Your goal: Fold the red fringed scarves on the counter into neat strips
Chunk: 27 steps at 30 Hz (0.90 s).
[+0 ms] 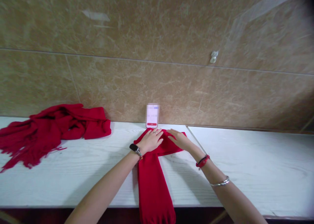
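Note:
A red scarf [154, 181] lies on the white wooden tabletop, with a folded part at the back and a long strip running toward me. Its fringed end hangs over the front edge. My left hand [151, 141] rests flat on the folded part, fingers stretched out and a ring on one of them. On the right side of the same fold, my right hand [178, 139] lies palm down with its fingers extended. Neither hand grips the cloth. What lies beneath the palms is hidden.
A second red scarf [73, 121] sits in a loose heap at the left, its fringe spread forward. Behind the fold, a phone [152, 115] leans upright against the brown tiled wall [117, 83]. A small white figure [214, 57] is fixed to the wall. The tabletop [247, 165] has a seam right of centre.

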Each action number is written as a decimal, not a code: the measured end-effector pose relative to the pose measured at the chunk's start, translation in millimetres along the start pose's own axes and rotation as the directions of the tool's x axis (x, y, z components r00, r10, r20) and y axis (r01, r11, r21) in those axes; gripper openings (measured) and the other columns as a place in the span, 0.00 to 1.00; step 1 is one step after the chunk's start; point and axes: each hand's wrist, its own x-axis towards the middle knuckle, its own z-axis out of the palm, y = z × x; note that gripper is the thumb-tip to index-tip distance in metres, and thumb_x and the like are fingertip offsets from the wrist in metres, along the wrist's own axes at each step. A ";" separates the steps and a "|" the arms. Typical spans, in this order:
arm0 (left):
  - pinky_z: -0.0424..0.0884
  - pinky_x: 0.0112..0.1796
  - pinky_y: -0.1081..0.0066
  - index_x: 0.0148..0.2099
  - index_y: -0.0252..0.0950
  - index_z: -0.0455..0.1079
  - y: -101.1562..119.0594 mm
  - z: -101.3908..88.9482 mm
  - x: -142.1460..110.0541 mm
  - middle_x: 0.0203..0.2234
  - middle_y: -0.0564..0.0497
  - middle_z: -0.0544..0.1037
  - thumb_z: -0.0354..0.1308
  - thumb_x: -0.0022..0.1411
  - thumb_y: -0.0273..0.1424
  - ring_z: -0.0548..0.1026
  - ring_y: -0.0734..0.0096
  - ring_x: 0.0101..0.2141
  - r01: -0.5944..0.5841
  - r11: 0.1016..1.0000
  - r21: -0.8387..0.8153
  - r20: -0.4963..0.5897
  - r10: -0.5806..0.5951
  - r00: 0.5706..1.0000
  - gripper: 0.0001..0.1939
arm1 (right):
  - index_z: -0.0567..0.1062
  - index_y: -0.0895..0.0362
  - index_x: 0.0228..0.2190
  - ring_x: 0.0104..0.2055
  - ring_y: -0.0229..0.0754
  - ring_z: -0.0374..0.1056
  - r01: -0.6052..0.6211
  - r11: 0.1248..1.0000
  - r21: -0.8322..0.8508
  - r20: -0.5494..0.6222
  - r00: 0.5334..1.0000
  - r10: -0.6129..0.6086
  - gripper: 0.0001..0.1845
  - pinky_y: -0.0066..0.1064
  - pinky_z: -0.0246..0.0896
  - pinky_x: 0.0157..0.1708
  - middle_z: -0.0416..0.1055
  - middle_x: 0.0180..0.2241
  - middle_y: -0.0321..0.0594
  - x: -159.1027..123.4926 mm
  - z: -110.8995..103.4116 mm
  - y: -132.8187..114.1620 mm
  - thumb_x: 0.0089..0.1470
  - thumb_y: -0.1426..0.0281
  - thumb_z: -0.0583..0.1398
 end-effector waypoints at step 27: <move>0.49 0.53 0.53 0.36 0.34 0.72 -9.6 6.0 -3.9 0.36 0.43 0.76 0.44 0.63 0.32 0.73 0.60 0.40 0.206 0.978 0.040 0.049 -0.207 0.977 0.15 | 0.63 0.51 0.53 0.54 0.48 0.56 0.017 0.992 -0.129 0.219 0.976 0.011 0.22 0.55 0.44 0.52 0.61 0.54 0.44 -6.0 17.5 -8.4 0.59 0.66 0.44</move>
